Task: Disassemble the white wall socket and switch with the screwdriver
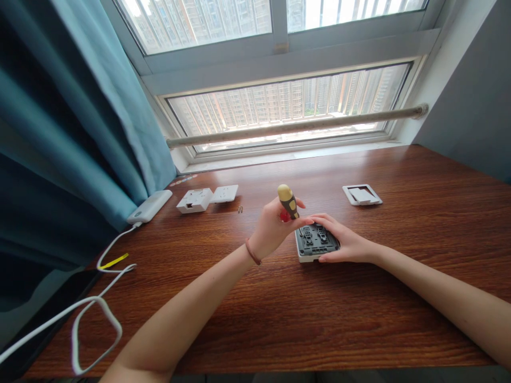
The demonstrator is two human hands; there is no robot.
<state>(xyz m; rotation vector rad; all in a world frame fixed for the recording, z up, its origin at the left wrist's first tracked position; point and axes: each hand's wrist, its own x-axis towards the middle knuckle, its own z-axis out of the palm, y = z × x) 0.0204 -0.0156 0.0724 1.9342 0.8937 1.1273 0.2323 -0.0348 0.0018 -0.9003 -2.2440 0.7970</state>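
Note:
My left hand [275,222] is closed around a screwdriver [288,201] with a yellow and black handle. The screwdriver stands steeply over the far left part of a wall switch [317,240], and its tip is hidden by my fingers. The switch has a dark grey face with its mechanism exposed, on a white box base. My right hand [339,239] grips the switch from its right side, fingers along the far edge and thumb at the near edge. The switch rests on the wooden table [255,319].
At the back left lie a white box [195,201], a white socket plate [225,193] and small screws [240,209]. A white frame with loose cover pieces [362,195] lies back right. A white power strip [150,206] with a looping cable [96,300] sits by the blue curtain [131,106].

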